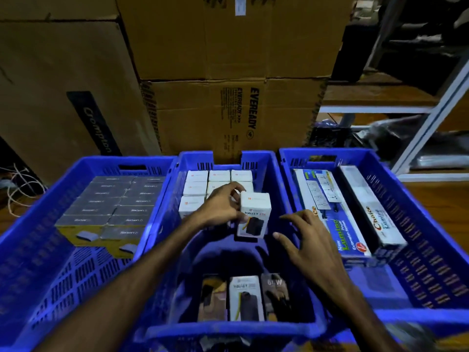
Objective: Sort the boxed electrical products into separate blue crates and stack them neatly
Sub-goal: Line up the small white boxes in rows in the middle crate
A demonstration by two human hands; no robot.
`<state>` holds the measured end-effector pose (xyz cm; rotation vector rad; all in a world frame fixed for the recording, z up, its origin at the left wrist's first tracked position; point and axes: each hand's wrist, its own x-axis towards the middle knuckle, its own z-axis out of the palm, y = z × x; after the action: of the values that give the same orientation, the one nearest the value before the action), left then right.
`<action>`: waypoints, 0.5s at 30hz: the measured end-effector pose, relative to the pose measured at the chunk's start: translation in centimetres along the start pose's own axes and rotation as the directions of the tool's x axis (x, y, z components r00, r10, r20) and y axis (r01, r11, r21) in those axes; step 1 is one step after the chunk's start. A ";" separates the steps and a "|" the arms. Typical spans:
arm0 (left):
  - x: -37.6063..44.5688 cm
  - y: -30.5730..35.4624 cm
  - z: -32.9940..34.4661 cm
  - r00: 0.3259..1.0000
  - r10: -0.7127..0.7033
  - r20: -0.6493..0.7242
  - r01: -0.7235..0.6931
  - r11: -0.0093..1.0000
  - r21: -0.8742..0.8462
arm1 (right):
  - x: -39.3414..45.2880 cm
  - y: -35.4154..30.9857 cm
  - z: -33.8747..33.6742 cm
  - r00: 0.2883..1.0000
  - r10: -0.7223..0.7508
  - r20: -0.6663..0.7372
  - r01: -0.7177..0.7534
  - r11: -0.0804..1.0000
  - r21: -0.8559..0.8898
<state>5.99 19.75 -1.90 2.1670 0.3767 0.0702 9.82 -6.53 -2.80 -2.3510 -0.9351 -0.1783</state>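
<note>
Three blue crates stood abreast; the middle crate (270, 174) held upright white boxes (196, 187) in rows at its far end. The left hand (221, 204) pinched a white Halley box (253, 214) by its side, upright beside those rows. The right hand (308, 240) hovered nearby, fingers spread, holding nothing. Good practice, by judgement: seat the box flush against its neighbours, label aligned. Open floor remained toward the near wall, where loose boxes (245, 298) lay.
</note>
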 end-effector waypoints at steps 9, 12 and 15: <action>3.1 -1.2 -0.5 0.988 0.126 -0.087 -0.021 0.676 0.737 | 0.3 2.5 0.8 0.987 -0.159 -0.033 0.160 0.986 0.047; 3.3 -1.3 -0.4 0.988 0.122 -0.090 0.008 0.550 0.835 | 0.4 2.9 0.9 0.984 -0.176 -0.021 0.177 0.982 0.070; 3.5 -1.0 0.3 0.988 0.124 -0.088 0.023 0.454 0.891 | 0.4 3.1 0.9 0.982 -0.187 -0.006 0.187 0.979 0.078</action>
<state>9.16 21.11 -3.15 3.2721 0.4989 0.0661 12.11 -7.57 -4.85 -2.1905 -1.1437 -0.2112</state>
